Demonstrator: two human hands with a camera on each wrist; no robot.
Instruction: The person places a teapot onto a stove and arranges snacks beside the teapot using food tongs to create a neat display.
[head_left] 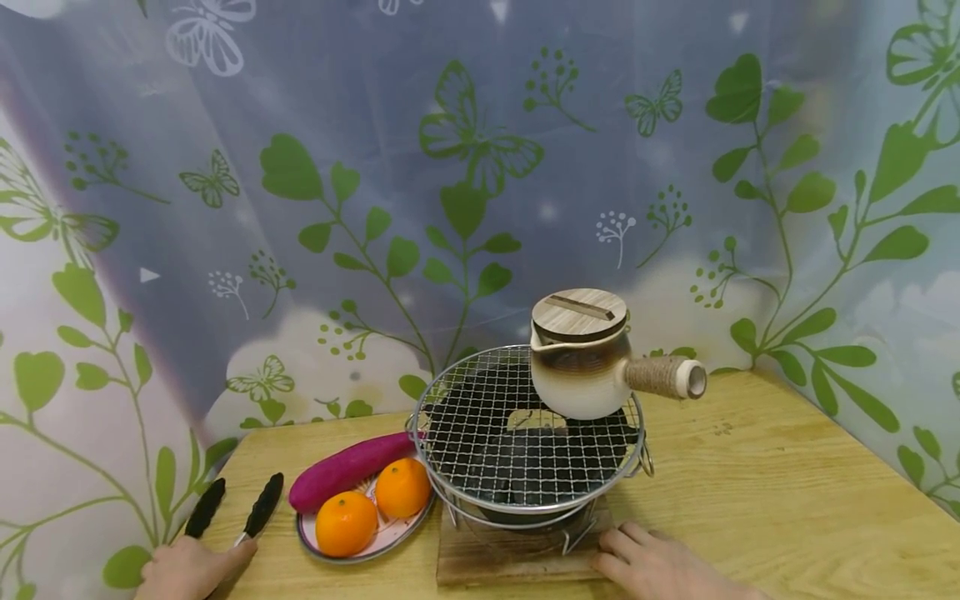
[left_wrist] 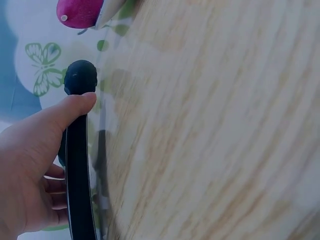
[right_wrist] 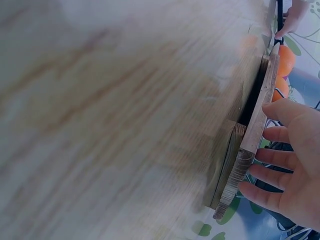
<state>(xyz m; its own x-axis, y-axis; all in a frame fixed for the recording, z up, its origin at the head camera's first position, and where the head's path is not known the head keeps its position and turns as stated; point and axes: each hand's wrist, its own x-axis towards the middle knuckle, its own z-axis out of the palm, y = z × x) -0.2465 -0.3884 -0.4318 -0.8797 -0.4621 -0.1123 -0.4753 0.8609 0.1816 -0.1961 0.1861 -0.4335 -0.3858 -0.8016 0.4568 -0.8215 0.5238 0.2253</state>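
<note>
At the lower left of the head view, my left hand (head_left: 183, 568) holds a pair of tongs (head_left: 264, 505) with black tips pointing away and spread apart. In the left wrist view the thumb lies on one dark tong arm (left_wrist: 79, 165), with the fingers behind it. My right hand (head_left: 663, 565) rests its fingertips at the right edge of a wooden board (head_left: 510, 570); the right wrist view shows those fingers extended along it. On that board stands a small round stove with a wire grill rack (head_left: 480, 458). A ceramic teapot (head_left: 577, 379) with a wooden lid sits on the rack's back right.
Between the tongs and the stove, a plate (head_left: 390, 537) holds two oranges (head_left: 347, 523) and a long purple vegetable (head_left: 352, 472). The teapot's rope-wrapped handle (head_left: 656, 377) sticks out to the right past the rack. A patterned curtain (head_left: 360, 108) hangs behind the wooden table (head_left: 787, 475).
</note>
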